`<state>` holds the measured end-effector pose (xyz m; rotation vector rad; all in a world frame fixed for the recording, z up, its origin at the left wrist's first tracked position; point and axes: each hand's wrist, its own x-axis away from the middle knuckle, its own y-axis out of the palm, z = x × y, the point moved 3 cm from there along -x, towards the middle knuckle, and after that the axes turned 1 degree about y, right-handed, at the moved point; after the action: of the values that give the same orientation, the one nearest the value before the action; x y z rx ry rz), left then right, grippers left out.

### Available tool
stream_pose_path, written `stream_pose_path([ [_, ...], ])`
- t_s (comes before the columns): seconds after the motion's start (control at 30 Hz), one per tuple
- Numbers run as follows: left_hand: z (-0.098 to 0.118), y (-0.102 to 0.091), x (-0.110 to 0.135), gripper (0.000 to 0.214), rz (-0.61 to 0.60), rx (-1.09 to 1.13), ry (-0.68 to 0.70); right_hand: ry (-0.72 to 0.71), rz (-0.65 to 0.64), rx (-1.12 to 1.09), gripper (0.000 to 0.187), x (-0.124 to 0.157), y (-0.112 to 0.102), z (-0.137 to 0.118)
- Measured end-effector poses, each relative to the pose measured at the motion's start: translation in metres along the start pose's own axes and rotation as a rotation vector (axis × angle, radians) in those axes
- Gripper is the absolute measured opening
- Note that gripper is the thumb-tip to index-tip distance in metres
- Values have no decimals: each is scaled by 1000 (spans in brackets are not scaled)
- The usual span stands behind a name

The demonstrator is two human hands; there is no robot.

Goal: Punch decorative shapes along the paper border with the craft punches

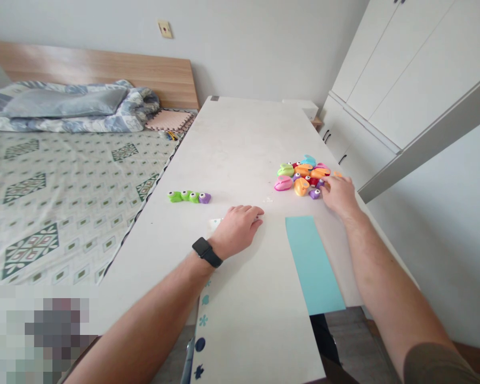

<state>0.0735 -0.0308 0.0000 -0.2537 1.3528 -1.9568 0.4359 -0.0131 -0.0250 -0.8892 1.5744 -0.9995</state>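
My left hand (240, 226), wearing a black watch (207, 252), rests at the far end of a long white paper strip (260, 320). Its fingers are curled together, and whatever lies under the fingertips is mostly hidden. Blue punched or printed shapes (204, 320) run down the strip's left side. At the right edge of a pile of colourful paper punches (303, 170), my right hand (339, 194) has its fingertips closed on a purple punch (321, 183). A second purple punch (314, 194) sits just beside it. Pink, orange, green, red and blue ones are heaped together.
Several green and purple punches (189, 197) stand in a row on the left of the white table (240, 133). A turquoise paper sheet (314, 266) lies between my arms, overhanging the near edge. A bed (64, 186) adjoins on the left; white cabinets (404, 64) stand right.
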Motion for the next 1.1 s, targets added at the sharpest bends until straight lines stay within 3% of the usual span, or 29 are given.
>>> stream_pose_path([
  [0.33, 0, 0, 1, 21, 4, -1, 5, 4, 0, 25, 33, -1, 3, 1],
  [0.6, -1, 0, 1, 21, -1, -2, 6, 108, 0, -64, 26, 5, -4, -4],
  [0.7, -1, -1, 1, 21, 1, 1, 4, 119, 63, -103, 22, 6, -11, -5],
  [0.8, -1, -2, 1, 21, 4, 5, 2, 146, 225, -144, 26, 9, -26, -7],
  [0.93, 1, -4, 1, 21, -5, 11, -1, 147, 394, -283, 37, 21, -50, -22],
  [1.1, 0, -4, 0, 21, -6, 25, -4, 41, 270, -575, 43, 36, -55, -60],
])
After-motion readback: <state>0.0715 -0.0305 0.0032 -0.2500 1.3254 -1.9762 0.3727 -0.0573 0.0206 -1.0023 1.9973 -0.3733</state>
